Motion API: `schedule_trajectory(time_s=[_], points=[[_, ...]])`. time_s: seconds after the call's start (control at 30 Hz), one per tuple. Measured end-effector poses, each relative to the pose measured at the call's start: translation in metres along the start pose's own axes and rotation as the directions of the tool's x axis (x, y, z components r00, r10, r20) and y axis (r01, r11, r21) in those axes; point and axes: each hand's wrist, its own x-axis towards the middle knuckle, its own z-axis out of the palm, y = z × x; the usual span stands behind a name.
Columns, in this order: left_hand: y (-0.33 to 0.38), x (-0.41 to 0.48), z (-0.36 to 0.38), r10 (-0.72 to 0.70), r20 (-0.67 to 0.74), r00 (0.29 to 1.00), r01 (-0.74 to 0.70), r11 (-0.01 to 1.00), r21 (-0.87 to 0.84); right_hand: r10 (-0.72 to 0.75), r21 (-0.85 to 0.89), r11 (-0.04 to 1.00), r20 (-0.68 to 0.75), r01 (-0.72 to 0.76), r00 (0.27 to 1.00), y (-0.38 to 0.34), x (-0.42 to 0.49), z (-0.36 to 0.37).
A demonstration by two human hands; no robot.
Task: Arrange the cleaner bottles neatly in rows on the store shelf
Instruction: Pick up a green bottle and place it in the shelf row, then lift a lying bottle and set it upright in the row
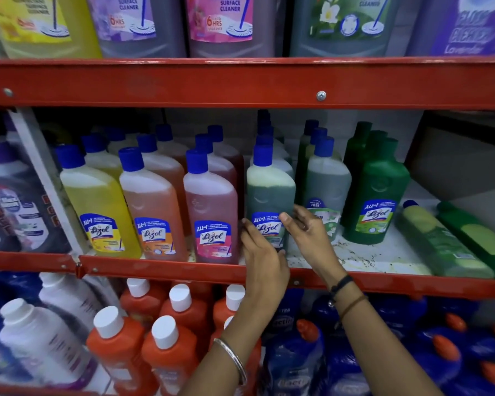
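Note:
On the middle shelf [369,257] cleaner bottles stand in rows front to back: yellow [97,195], orange [152,201], pink [210,207], then a grey-green bottle [269,190] with a blue cap at the front. My left hand [259,252] rests against the left side of that grey-green bottle's lower label. My right hand [306,230] touches its right side with fingers spread. Behind and right stand another grey-green bottle [327,178] and a dark green bottle [379,192]. Two green bottles lie flat at the shelf's right end, one light [440,244] and one dark [480,238].
A red shelf rail [240,84] runs above, with large cleaner jugs on top. Below, orange bottles with white caps [166,347] and blue bottles with orange caps [440,350] fill the lower shelf. Dark bottles [15,201] stand in the bay to the left. The white shelf surface shows between the hands and the lying bottles.

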Motion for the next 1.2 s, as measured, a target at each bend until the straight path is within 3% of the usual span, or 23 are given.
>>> schedule_trajectory(time_s=[0.13, 0.27, 0.37, 0.47, 0.53, 0.6, 0.7, 0.8, 0.9, 1.03, 1.1, 1.2], points=[[0.016, -0.009, 0.004, 0.053, -0.078, 0.996, -0.059, 0.995, -0.082, -0.006, -0.122, 0.993, -0.018, 0.004, 1.0, -0.001, -0.011, -0.009], [0.055, -0.02, 0.014, 0.265, -0.315, 0.911, -0.347, 0.906, -0.242, -0.061, -0.155, 0.987, -0.144, 0.039, 0.988, -0.012, -0.034, -0.058], [0.083, -0.025, 0.031, 0.396, -0.36, 0.844, -0.509, 0.804, -0.308, -0.15, -0.312, 0.949, -0.305, 0.05, 0.941, -0.012, -0.049, -0.114], [0.112, -0.029, 0.064, 0.439, -0.168, 0.883, -0.466, 0.778, -0.42, -0.198, -0.616, 0.779, -0.415, -0.114, 0.888, -0.005, -0.061, -0.177], [0.131, -0.03, 0.097, 0.403, 0.048, 0.914, -0.345, 0.834, -0.43, -0.136, -0.793, 0.518, -0.447, -0.321, 0.884, 0.003, -0.067, -0.213], [0.148, -0.028, 0.127, 0.28, 0.306, 0.91, -0.149, 0.909, -0.39, -0.008, -0.833, 0.321, -0.479, -0.451, 0.878, 0.007, -0.071, -0.235], [0.166, -0.02, 0.161, 0.067, 0.584, 0.809, 0.075, 0.974, -0.214, 0.116, -0.836, 0.227, -0.486, -0.499, 0.866, 0.005, -0.067, -0.243], [0.185, -0.01, 0.175, -0.075, 0.65, 0.756, 0.181, 0.978, -0.099, 0.138, -0.843, 0.16, -0.496, -0.514, 0.857, 0.0, -0.051, -0.244], [0.192, 0.004, 0.179, -0.16, 0.657, 0.737, 0.321, 0.938, -0.132, 0.228, -0.774, 0.263, -0.531, -0.576, 0.816, -0.001, -0.038, -0.249], [0.181, 0.015, 0.181, -0.241, 0.715, 0.656, 0.55, 0.802, -0.233, 0.272, -0.723, 0.393, -0.498, -0.568, 0.823, 0.002, -0.032, -0.256], [0.174, 0.016, 0.188, -0.231, 0.702, 0.674, 0.567, 0.771, -0.29, 0.317, -0.619, 0.553, -0.462, -0.557, 0.828, 0.002, -0.027, -0.265], [0.171, 0.012, 0.182, -0.103, 0.725, 0.681, 0.506, 0.782, -0.364, 0.38, -0.32, 0.803, -0.373, -0.502, 0.846, 0.0, -0.029, -0.279]])
